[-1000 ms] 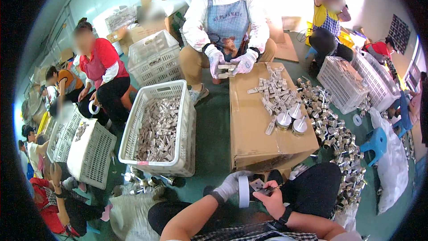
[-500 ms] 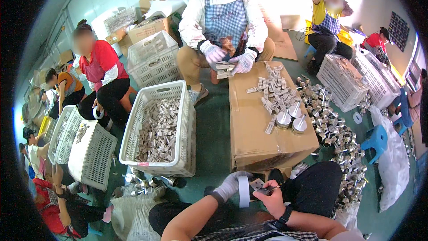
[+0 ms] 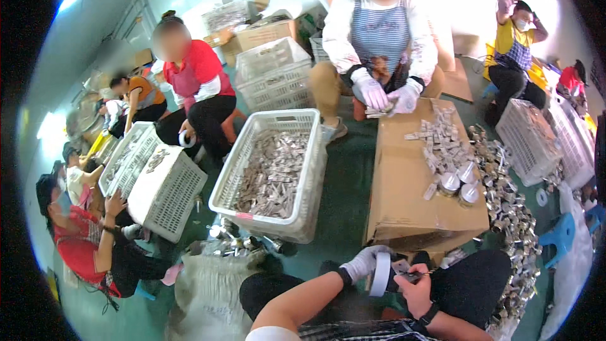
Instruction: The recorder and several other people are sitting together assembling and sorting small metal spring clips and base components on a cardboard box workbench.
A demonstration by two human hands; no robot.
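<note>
My left hand, in a pale glove, is bent at a roll of white tape that hangs upright by its fingers. The fingertips lie partly behind the roll. My bare right hand is closed on a small dark metal piece, its thumb along the top. Between the two hands shows a flat grey metal clip. Ahead stands a cardboard box bearing a heap of grey metal clips and three round metal caps with stems.
A white crate full of metal clips stands left of the box. Metal cylindrical parts are piled on the floor at right, near a blue stool. A co-worker sits across the box; another in red is at left.
The view has swung left, so the scene sits further right. My hands keep nearly the same hold. The co-worker across has lowered the clips in their gloved hands.
</note>
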